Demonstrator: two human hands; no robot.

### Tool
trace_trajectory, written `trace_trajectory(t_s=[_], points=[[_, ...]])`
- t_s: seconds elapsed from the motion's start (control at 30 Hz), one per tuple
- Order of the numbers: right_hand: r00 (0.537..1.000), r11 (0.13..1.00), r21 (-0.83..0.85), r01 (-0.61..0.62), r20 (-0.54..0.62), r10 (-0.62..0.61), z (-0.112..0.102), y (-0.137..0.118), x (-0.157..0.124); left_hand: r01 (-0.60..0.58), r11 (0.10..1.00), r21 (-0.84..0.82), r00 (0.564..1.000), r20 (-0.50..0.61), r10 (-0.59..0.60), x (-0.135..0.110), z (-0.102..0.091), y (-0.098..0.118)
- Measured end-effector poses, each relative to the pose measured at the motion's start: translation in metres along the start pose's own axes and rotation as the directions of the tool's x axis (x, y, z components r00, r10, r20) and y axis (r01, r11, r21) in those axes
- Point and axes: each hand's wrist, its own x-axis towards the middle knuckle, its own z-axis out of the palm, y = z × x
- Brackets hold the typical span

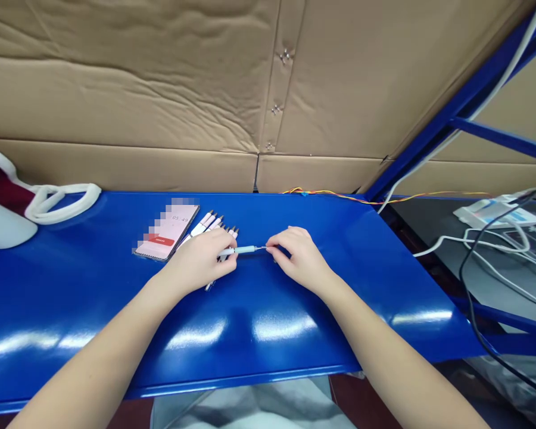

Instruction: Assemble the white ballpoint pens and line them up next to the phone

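My left hand [203,259] is closed around the barrel of a pale blue-and-white pen [243,250], held level just above the blue table [116,310]. My right hand [295,253] pinches the pen's thin tip end with thumb and fingers. Under and behind my left hand lies a row of several white pens [212,225] with dark tips, side by side. A phone [167,232] with a pink screen lies just left of them.
A white bag with rope handles [49,201] sits at the table's far left. Cardboard sheets [161,89] wall off the back. On the right are a blue frame post [451,101], loose cables [486,262] and a device [495,211] on a lower grey surface.
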Motion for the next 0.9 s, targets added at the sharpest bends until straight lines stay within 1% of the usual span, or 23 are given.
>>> trace_trajectory(t_s=[0.3, 0.5, 0.67, 0.9], points=[[1.000, 1.000, 0.007, 0.006, 0.002, -0.006, -0.0031, -0.0008, -0.0001, 0.005, 1.000, 0.015, 1.000, -0.005, -0.005, -0.0008, 0.0008, -0.0019], [1.000, 1.000, 0.004, 0.017, 0.018, -0.017, -0.0014, -0.0036, 0.0000, -0.009, 1.000, 0.007, 1.000, 0.016, 0.008, -0.0005, 0.0005, 0.0026], [0.998, 0.998, 0.054, 0.015, 0.057, -0.018, -0.0013, -0.0058, -0.0004, -0.037, 0.999, -0.012, 0.998, 0.050, 0.038, 0.0009, 0.0034, 0.0059], [0.998, 0.987, 0.161, -0.027, 0.052, 0.019, -0.0003, -0.0090, -0.0009, -0.037, 0.999, -0.007, 0.998, 0.059, 0.037, 0.0001, 0.0041, 0.0065]])
